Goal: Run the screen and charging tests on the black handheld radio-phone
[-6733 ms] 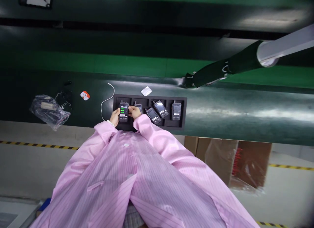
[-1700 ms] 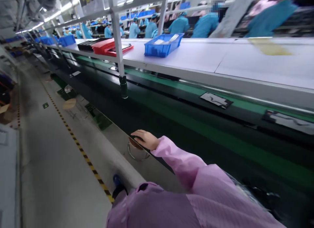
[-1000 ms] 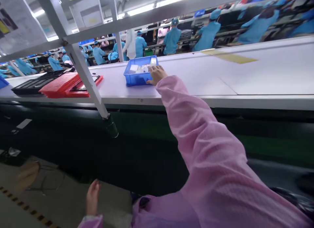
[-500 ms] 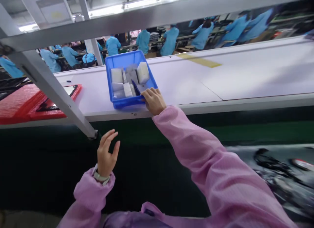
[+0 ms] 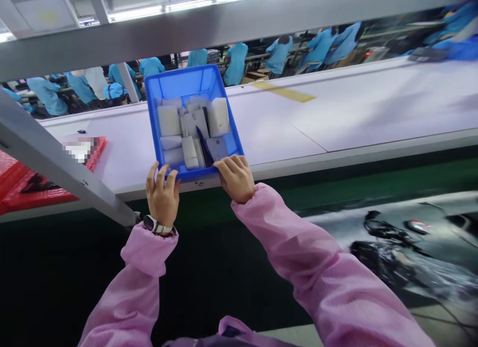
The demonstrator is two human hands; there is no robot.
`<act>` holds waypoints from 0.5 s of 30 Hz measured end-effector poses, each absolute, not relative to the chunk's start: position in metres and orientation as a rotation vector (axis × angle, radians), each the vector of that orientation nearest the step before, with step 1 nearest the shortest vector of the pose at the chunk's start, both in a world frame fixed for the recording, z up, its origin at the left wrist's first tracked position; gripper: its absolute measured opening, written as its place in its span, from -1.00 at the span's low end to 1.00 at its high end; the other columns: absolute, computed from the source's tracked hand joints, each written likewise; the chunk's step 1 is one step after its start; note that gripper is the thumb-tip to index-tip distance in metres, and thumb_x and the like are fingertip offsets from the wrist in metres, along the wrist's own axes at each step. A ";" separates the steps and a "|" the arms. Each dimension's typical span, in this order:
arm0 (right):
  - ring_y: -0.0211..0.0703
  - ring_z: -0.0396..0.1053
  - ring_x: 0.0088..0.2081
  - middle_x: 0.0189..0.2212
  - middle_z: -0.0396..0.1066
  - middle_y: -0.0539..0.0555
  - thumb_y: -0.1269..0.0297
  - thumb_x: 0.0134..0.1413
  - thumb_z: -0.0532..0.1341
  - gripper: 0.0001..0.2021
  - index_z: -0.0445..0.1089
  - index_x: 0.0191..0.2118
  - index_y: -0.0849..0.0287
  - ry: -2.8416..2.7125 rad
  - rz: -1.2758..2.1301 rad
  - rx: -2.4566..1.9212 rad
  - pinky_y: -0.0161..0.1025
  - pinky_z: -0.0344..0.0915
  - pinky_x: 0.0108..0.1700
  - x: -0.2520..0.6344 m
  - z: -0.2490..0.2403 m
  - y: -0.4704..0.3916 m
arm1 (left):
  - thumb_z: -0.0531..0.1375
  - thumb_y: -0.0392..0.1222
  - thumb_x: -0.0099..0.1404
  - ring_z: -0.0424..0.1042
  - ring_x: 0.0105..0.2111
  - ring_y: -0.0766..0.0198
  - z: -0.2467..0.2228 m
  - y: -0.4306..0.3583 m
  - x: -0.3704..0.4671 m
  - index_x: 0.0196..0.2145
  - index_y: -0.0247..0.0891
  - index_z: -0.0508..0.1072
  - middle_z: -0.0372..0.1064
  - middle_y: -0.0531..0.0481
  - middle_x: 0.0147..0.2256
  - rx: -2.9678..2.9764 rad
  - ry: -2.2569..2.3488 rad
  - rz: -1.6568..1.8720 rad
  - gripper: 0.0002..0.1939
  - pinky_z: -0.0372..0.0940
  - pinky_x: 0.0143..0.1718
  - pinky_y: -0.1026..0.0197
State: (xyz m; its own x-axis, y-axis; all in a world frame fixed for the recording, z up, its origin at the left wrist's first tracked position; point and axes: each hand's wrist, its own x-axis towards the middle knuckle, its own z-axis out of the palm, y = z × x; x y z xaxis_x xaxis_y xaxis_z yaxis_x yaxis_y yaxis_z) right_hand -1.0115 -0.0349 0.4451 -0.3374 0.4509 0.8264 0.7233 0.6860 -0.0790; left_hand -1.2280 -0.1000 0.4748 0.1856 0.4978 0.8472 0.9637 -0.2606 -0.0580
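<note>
A blue plastic bin (image 5: pixel 186 80) sits at the near edge of a white shelf (image 5: pixel 336 113), its front hanging slightly over the edge. Several white blocks (image 5: pixel 218 117) and a dark flat piece (image 5: pixel 203 147) lie inside it. My left hand (image 5: pixel 162 197) grips the bin's near left corner, fingers over the rim. My right hand (image 5: pixel 235 176) grips the near right corner. Both arms wear pink sleeves, and a watch sits on my left wrist.
A grey metal strut (image 5: pixel 56 163) slants down at left, with a red tray (image 5: pixel 22 182) behind it. A beam (image 5: pixel 239 18) crosses overhead. Below the shelf runs a dark green conveyor carrying black cables and a clear bag (image 5: pixel 396 252) at right. People in blue coats work beyond.
My right hand has pulled the blue bin toward me to the shelf's edge. My left hand has risen from below and taken hold of the bin's near left corner.
</note>
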 end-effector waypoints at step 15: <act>0.32 0.49 -0.01 0.19 0.27 0.39 0.14 0.16 0.27 -0.27 0.08 0.37 0.25 -2.267 0.255 -1.415 0.12 0.41 -0.03 -1.052 0.561 -0.036 | 0.20 -0.36 0.40 0.37 0.23 -0.03 0.465 -0.096 -1.219 -0.12 -0.25 0.54 0.55 -0.17 -0.11 -1.768 -1.190 -1.219 -0.85 0.36 0.20 -0.03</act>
State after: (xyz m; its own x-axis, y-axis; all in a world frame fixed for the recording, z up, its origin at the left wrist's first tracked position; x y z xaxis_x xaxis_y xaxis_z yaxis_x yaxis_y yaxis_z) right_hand -1.0519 -0.0359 0.5613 -0.3702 0.8864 0.2781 0.8024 0.4559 -0.3850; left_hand -1.2188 -0.0962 0.4654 0.1460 0.3039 0.9415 0.9337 -0.3570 -0.0295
